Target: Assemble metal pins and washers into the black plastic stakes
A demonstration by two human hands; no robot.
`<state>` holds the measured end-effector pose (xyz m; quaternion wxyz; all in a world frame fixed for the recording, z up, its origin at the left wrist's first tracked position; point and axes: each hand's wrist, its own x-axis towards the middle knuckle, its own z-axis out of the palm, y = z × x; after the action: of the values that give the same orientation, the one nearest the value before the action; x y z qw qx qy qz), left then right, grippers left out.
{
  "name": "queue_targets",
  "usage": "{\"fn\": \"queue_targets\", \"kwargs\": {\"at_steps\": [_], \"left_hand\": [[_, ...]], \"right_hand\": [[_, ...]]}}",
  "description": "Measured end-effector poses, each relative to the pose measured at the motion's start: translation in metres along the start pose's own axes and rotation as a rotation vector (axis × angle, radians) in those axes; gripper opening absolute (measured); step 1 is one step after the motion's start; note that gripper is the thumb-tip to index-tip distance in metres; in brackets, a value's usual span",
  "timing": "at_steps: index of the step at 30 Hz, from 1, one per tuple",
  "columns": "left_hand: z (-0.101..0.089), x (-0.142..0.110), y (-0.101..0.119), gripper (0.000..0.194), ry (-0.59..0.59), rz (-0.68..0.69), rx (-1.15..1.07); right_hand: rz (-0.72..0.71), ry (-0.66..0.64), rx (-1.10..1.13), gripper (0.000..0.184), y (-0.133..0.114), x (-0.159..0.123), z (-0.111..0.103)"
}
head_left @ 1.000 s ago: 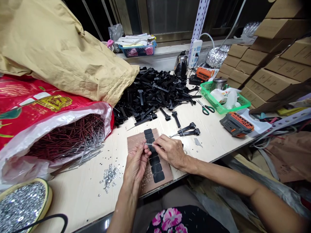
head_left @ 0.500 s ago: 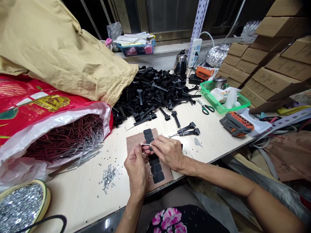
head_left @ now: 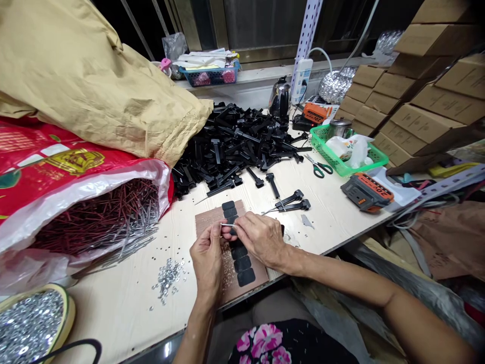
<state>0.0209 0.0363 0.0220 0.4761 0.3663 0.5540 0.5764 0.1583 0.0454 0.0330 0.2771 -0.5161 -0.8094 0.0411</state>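
Note:
Both hands meet over a brown board (head_left: 203, 222) that carries a row of black rounded pads (head_left: 246, 276). A thin silvery metal rod (head_left: 228, 225) lies nearly level between them, its small end beside the left thumb. My left hand (head_left: 207, 258) is closed, thumb and fingers pinching about that end. My right hand (head_left: 263, 240) is closed round the rod's other part, which its fingers hide. To the left lies a loose heap of small shiny washers (head_left: 167, 278). Several black T-shaped plastic parts with rods (head_left: 293, 202) rest beyond the right hand.
A large pile of black plastic parts (head_left: 242, 141) covers the back. At left are a red sack of metal rods (head_left: 102, 217) and a tub of washers (head_left: 32, 318). Scissors (head_left: 320, 167), a green basket (head_left: 348, 169) and an orange-black battery (head_left: 366, 192) sit at right, near stacked boxes (head_left: 428, 121).
The left hand has shifted slightly left and its wrist has turned a little. The rod stays between both hands. The whole view has moved slightly.

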Motion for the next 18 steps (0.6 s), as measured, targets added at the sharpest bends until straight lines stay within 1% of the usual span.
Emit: {"fn": "queue_targets", "kwargs": {"at_steps": [2, 5, 8, 10, 13, 14, 15, 16, 18], "left_hand": [[-0.0012, 0.0008, -0.0007, 0.032, 0.002, -0.006, -0.008], [-0.0016, 0.0005, 0.0003, 0.033, 0.014, -0.008, 0.000], [-0.0002, -0.0014, 0.0035, 0.031, 0.060, 0.043, 0.078], [0.0008, -0.0023, 0.0051, 0.029, 0.106, 0.113, 0.145], [0.0013, -0.0012, 0.0045, 0.027, 0.143, 0.177, 0.192], [0.0013, -0.0001, 0.0034, 0.027, 0.145, 0.174, 0.193], [0.0012, 0.0011, 0.0021, 0.027, 0.142, 0.157, 0.184], [0.0011, 0.0022, 0.0005, 0.028, 0.133, 0.129, 0.162], [0.0010, 0.0037, -0.0022, 0.028, 0.108, 0.053, 0.074]], "right_hand": [[-0.021, -0.004, -0.031, 0.023, -0.0005, 0.0000, 0.0016], [-0.050, 0.025, -0.087, 0.019, -0.0013, -0.0007, 0.0038], [-0.057, 0.034, -0.087, 0.020, -0.0023, -0.0006, 0.0041], [-0.004, -0.003, 0.015, 0.022, -0.0028, 0.0006, 0.0037], [0.121, -0.150, 0.315, 0.027, -0.0031, 0.0036, 0.0037], [0.146, -0.192, 0.400, 0.027, -0.0034, 0.0045, 0.0037], [0.160, -0.208, 0.438, 0.026, -0.0039, 0.0053, 0.0036], [0.159, -0.192, 0.421, 0.024, -0.0047, 0.0058, 0.0033], [0.141, -0.109, 0.271, 0.019, -0.0063, 0.0063, 0.0026]]}}
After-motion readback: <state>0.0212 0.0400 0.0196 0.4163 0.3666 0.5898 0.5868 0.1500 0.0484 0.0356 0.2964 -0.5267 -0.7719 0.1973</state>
